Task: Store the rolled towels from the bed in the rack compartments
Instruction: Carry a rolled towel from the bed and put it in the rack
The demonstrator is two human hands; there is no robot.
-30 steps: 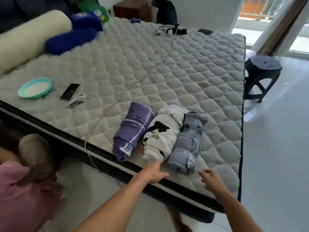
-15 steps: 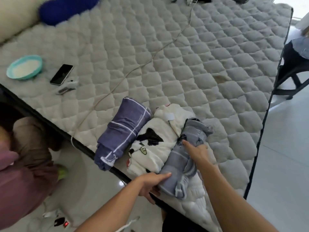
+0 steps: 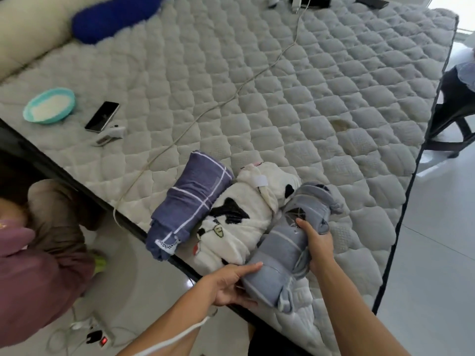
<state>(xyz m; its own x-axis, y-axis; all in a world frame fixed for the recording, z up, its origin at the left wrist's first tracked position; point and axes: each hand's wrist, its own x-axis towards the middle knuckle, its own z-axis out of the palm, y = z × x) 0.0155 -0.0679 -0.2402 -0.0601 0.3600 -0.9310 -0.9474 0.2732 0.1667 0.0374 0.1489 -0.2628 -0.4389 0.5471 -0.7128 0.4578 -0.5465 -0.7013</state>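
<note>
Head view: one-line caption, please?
Both hands, left and right, grip the grey rolled towel on the bed.

Bright daylight from right; wide-angle edge distortion.

Purple checked towel (image 3: 191, 201), white black-patched towel (image 3: 241, 217), grey-blue striped towel (image 3: 285, 250), quilted off-white bed (image 3: 282, 98).

Teal bowl (image 3: 48, 106) of white contents near left bed edge; black phone (image 3: 102, 116) just beside it. White cable (image 3: 223, 102) across mattress. Blue pillow (image 3: 113, 18) and cream bolster (image 3: 28, 27) at far left. Power strip (image 3: 99, 336) on floor. Dark stool (image 3: 452, 116) at right.
</note>
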